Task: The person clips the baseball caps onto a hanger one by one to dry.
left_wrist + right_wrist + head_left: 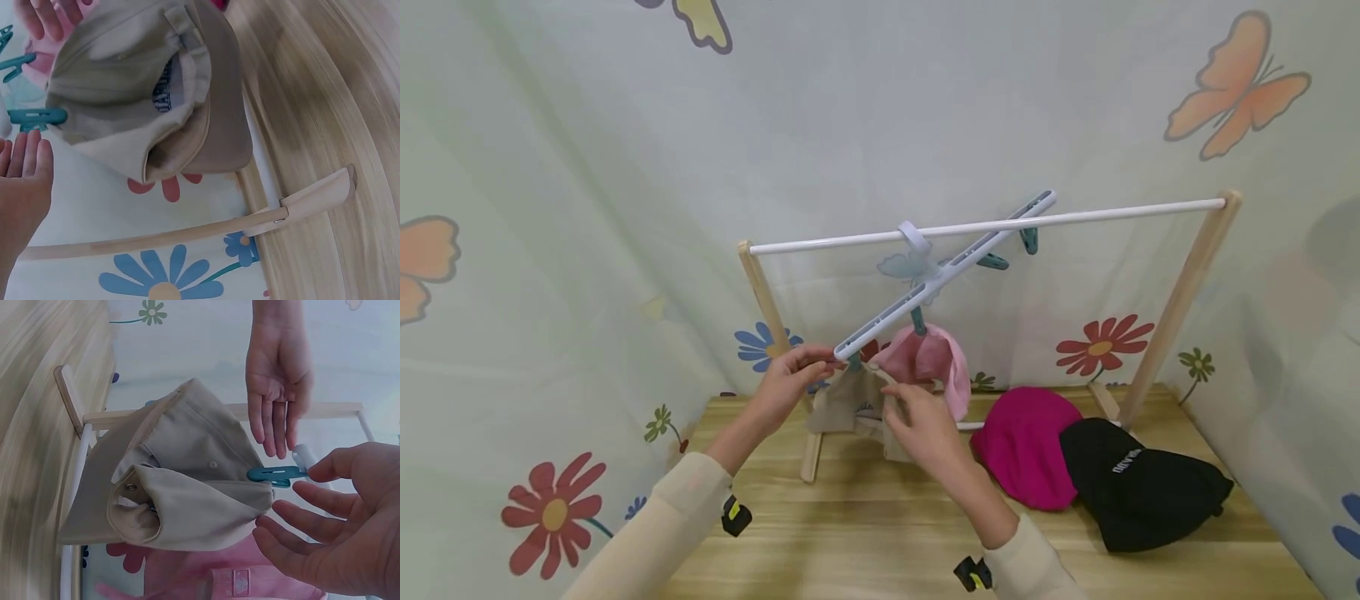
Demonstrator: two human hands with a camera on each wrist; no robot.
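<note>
A beige cap (125,75) hangs by its edge from a teal clip (275,475) at the near left end of a white hanger (887,317). My left hand (786,383) is at that hanger end, its fingers fairly straight beside the clip. My right hand (925,421) is at the cap's right side, fingers loosely bent and spread; in the right wrist view its fingertips are close to the cap's edge and the clip. A pink hat (951,367) hangs from another teal clip (917,320) just behind.
The hanger's hook loops over the white rail (1097,215) of a wooden-legged rack (1180,308). Two more teal clips (1028,240) hang at its far end. A magenta cap (1026,446) and a black cap (1142,483) lie on the wooden table (820,533) at right.
</note>
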